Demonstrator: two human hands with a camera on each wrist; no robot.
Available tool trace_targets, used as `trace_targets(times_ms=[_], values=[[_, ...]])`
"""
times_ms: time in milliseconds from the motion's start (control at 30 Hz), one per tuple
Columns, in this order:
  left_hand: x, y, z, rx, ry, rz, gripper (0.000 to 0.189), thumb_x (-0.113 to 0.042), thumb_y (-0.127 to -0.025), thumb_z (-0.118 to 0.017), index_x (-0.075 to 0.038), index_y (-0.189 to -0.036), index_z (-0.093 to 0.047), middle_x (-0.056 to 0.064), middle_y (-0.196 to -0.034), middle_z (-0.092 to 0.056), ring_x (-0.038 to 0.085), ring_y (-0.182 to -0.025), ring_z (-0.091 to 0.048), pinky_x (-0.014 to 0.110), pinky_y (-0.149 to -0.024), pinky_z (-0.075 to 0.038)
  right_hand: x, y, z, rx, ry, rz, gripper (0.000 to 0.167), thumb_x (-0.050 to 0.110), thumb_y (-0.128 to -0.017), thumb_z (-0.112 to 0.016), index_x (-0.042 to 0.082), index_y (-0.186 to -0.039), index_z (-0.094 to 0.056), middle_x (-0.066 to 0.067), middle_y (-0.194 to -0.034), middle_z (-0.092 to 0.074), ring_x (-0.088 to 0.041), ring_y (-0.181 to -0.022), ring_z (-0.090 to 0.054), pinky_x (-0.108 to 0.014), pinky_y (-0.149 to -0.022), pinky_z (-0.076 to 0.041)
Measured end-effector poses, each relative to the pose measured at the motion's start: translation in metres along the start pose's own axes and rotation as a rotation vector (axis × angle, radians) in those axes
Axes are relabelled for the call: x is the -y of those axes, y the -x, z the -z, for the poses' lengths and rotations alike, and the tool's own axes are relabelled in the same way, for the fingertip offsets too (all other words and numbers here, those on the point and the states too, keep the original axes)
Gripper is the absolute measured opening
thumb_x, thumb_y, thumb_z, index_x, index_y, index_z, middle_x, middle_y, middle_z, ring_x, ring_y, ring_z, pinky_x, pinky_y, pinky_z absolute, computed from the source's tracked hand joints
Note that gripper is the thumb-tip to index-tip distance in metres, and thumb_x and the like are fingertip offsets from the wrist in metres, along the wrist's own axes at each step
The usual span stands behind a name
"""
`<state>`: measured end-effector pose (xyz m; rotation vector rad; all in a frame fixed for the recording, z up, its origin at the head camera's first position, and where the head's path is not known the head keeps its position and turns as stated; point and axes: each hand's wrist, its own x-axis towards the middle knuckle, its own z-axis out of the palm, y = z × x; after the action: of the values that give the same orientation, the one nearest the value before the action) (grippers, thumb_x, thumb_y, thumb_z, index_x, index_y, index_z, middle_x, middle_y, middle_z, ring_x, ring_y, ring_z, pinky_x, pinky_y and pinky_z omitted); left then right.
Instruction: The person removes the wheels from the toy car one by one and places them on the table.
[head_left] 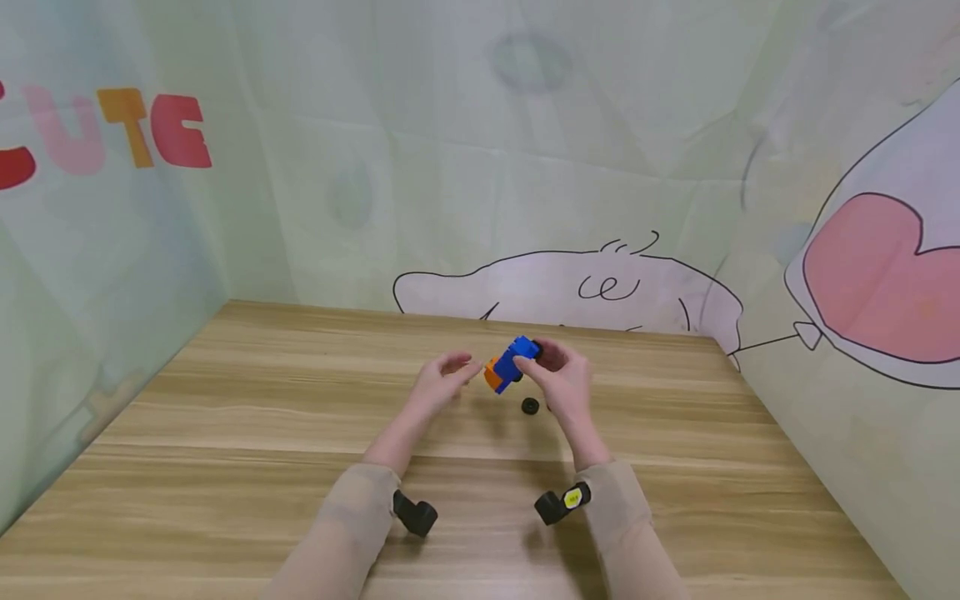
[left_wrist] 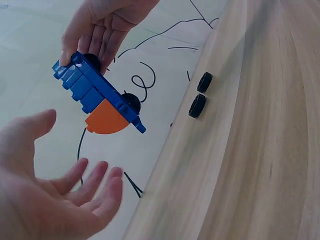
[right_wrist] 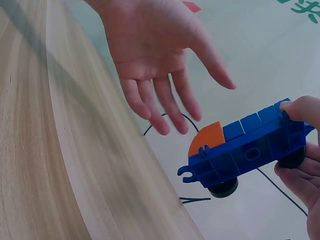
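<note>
A blue toy car built of bricks (head_left: pixel 516 360), with an orange rounded block (left_wrist: pixel 107 118) at one end, is held up above the table by my right hand (head_left: pixel 564 379). The right thumb and fingers pinch its rear end. Black wheels (right_wrist: pixel 223 188) show along one side of the car, and a small hook (right_wrist: pixel 187 174) sticks out at its orange end. My left hand (head_left: pixel 442 385) is beside the orange end, its fingers loosely spread and apart from the car, holding nothing.
On the wooden table (head_left: pixel 262 400), two loose black wheels (left_wrist: pixel 201 95) stand close together below the car. Behind the table hangs a printed cloth (head_left: pixel 465 167) with a cartoon drawing. Each forearm bears a black wrist camera (head_left: pixel 415 512).
</note>
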<state>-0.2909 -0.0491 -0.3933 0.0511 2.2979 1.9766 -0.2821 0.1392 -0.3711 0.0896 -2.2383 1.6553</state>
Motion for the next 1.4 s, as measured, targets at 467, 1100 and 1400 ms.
trace_targets(times_ms=[467,1100,1400], values=[[-0.003,0.005,0.003,0.251,0.046,0.181,0.085,-0.064,-0.099,-0.024,0.008,-0.124,-0.061,0.021,-0.114,-0.070,0.030,-0.096,-0.072,0.037,-0.083,-0.057,0.004,0.007,-0.010,0.004,0.082,0.322,0.041,0.008,-0.075,-0.084,-0.006,-0.110,-0.068,-0.022,-0.108,-0.071,-0.033,-0.097,-0.071,-0.043,-0.093,-0.055],[-0.004,0.003,0.008,0.251,0.153,0.113,0.085,-0.064,-0.098,-0.028,0.011,-0.120,-0.060,0.021,-0.108,-0.072,0.027,-0.097,-0.072,0.043,-0.095,-0.054,-0.010,0.011,-0.019,0.094,0.176,0.777,0.047,-0.001,-0.065,-0.088,-0.003,-0.108,-0.069,-0.019,-0.108,-0.072,-0.033,-0.099,-0.070,-0.038,-0.088,-0.057],[-0.005,0.003,0.012,0.176,0.222,0.119,0.075,-0.057,-0.099,-0.040,0.012,-0.124,-0.057,0.016,-0.100,-0.074,0.019,-0.084,-0.073,0.038,-0.089,-0.057,-0.013,0.010,-0.020,0.160,0.189,0.851,0.049,-0.005,-0.062,-0.088,-0.002,-0.107,-0.068,-0.018,-0.107,-0.072,-0.033,-0.100,-0.069,-0.044,-0.088,-0.057]])
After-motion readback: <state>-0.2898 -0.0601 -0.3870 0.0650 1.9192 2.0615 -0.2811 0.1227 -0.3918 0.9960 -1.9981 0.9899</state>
